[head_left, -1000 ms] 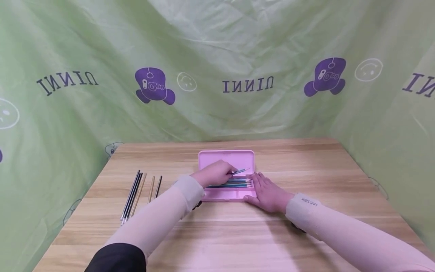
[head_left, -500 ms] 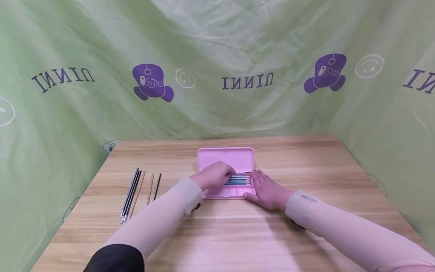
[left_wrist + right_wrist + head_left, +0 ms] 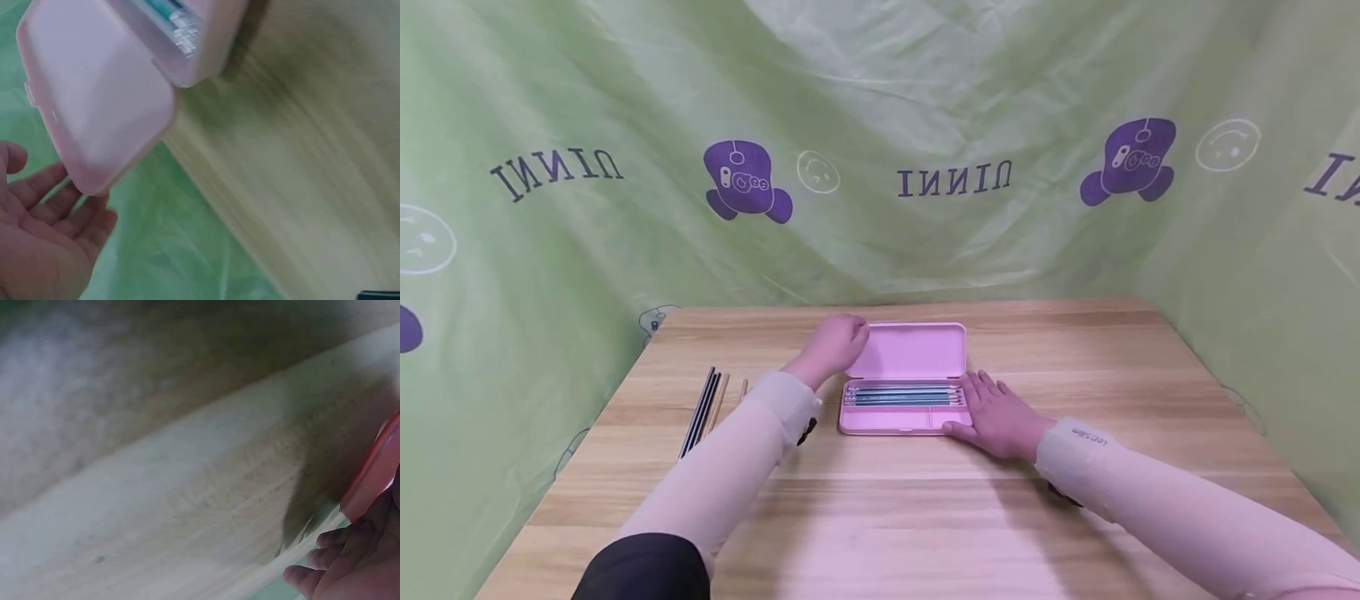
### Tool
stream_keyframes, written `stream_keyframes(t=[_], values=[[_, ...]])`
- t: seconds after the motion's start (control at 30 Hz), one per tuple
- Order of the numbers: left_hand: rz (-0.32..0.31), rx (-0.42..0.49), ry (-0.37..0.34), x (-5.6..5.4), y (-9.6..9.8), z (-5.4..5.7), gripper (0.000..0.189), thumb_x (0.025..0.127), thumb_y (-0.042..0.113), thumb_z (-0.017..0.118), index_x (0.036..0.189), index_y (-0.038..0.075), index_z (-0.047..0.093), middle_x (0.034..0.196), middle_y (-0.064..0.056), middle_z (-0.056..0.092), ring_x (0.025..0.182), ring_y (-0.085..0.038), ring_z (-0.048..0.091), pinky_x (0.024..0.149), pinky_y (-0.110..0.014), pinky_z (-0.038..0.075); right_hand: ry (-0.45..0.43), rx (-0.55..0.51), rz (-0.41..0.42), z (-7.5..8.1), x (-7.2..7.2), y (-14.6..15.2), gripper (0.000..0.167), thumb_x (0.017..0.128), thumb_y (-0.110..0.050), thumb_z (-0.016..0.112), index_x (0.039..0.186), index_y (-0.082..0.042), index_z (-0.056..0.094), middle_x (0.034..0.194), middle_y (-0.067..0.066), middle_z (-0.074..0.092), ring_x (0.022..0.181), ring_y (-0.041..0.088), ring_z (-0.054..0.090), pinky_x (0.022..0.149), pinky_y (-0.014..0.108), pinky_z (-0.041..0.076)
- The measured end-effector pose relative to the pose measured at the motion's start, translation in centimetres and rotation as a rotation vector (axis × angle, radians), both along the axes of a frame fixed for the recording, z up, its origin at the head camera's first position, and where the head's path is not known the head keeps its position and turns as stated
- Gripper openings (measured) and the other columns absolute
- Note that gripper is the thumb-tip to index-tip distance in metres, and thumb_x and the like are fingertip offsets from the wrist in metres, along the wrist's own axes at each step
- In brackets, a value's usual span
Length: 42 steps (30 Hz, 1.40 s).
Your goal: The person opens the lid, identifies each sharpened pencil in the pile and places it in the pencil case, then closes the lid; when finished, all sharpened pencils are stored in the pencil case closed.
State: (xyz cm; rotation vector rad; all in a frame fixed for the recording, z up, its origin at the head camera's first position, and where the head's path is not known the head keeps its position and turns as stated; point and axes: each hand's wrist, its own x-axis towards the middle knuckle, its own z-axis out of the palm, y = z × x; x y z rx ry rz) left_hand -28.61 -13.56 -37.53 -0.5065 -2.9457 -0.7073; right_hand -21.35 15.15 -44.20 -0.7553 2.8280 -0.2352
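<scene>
A pink pencil case lies on the table with its lid raised at the back. Several teal pencils lie side by side in the rear compartment. My left hand is at the lid's upper left corner. In the left wrist view the fingers of the left hand touch behind the lid's corner, the thumb apart from it. My right hand rests against the case's right end, fingers extended. Only part of the right hand shows in the right wrist view, beside the case wall.
More pencils, dark ones and plain wood ones, lie at the left of the wooden table, partly hidden by the left forearm. A green printed curtain hangs behind and at both sides.
My left hand has let go of a pencil, now among the others in the case, and moved left and back to the lid's corner. The right hand has stayed at the case's end.
</scene>
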Motion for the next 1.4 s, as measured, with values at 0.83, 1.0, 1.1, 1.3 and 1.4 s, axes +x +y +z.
stream_keyframes(t=[0.83, 1.0, 1.1, 1.3, 1.4], values=[[-0.379, -0.201, 0.037, 6.0, -0.8, -2.1, 0.016, 0.092, 0.006, 0.072, 0.107, 0.001, 0.075, 0.106, -0.011, 0.07, 0.102, -0.03, 0.066, 0.097, -0.043, 0.053, 0.055, -0.403, 0.037, 2.0, -1.9, 0.7, 0.04, 0.101, -0.028, 0.069, 0.127, 0.001, 0.068, 0.137, 0.026, 0.058, 0.129, 0.047, 0.052, 0.112, 0.06, 0.039], [-0.355, -0.271, 0.064, 6.0, -0.3, -3.2, 0.022, 0.092, 0.005, 0.071, 0.113, 0.002, 0.075, 0.114, -0.014, 0.071, 0.11, -0.032, 0.065, 0.102, -0.046, 0.05, 0.091, -0.305, 0.082, 1.3, -2.1, 0.4, 0.039, 0.098, -0.026, 0.073, 0.127, -0.001, 0.069, 0.141, 0.028, 0.055, 0.131, 0.048, 0.05, 0.113, 0.059, 0.037], [-0.347, -0.284, 0.094, 6.0, -0.2, -3.4, 0.022, 0.091, 0.003, 0.071, 0.113, 0.002, 0.075, 0.115, -0.013, 0.072, 0.112, -0.031, 0.066, 0.104, -0.045, 0.049, 0.118, -0.292, 0.085, 1.2, -2.2, 0.4, 0.036, 0.097, -0.023, 0.075, 0.125, -0.001, 0.07, 0.139, 0.027, 0.056, 0.129, 0.047, 0.052, 0.112, 0.058, 0.039], [-0.328, -0.309, 0.122, 6.0, 0.2, -3.1, 0.018, 0.094, 0.004, 0.069, 0.111, 0.004, 0.076, 0.115, -0.012, 0.073, 0.11, -0.031, 0.065, 0.1, -0.043, 0.051, 0.167, -0.306, 0.112, 1.3, -2.4, 0.5, 0.034, 0.095, -0.02, 0.077, 0.12, 0.001, 0.072, 0.133, 0.028, 0.059, 0.123, 0.047, 0.054, 0.109, 0.058, 0.042], [-0.327, -0.329, 0.146, 6.1, 0.5, -3.0, 0.016, 0.096, 0.003, 0.065, 0.107, 0.004, 0.076, 0.112, -0.011, 0.073, 0.108, -0.03, 0.066, 0.098, -0.042, 0.051, 0.193, -0.315, 0.126, 1.3, -2.4, 0.5, 0.032, 0.094, -0.019, 0.077, 0.118, 0.001, 0.072, 0.13, 0.028, 0.06, 0.121, 0.047, 0.055, 0.108, 0.058, 0.043]])
